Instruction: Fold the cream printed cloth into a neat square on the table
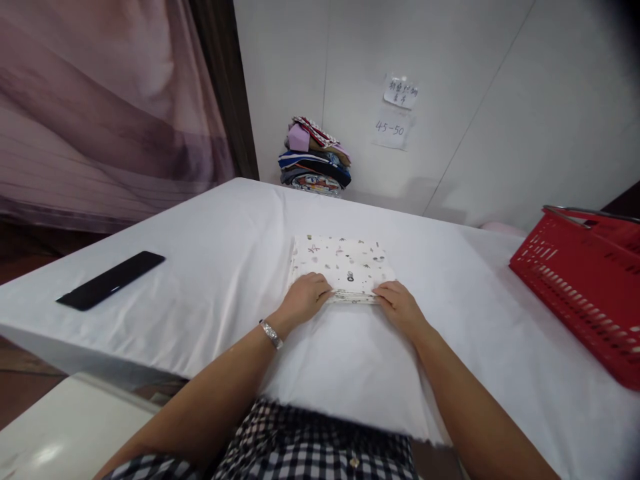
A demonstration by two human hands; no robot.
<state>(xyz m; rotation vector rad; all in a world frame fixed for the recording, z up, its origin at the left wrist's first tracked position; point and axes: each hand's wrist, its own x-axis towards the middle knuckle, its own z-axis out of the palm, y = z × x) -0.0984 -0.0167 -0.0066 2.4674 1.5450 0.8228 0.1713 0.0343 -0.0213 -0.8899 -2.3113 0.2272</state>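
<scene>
A white cloth with small printed figures lies folded in several layers on the white-covered table in front of me. My left hand grips its near left corner, fingers closed over the folded edge. At the near right corner, my right hand pinches the same edge between thumb and fingers. The layered fold shows between the two hands. A silver bracelet circles my left wrist.
A black flat slab rests on the tabletop at left. The red plastic basket stands at right. Behind the table's far edge is a stack of folded clothes, against a wall with handwritten paper notes. A pink curtain hangs at left.
</scene>
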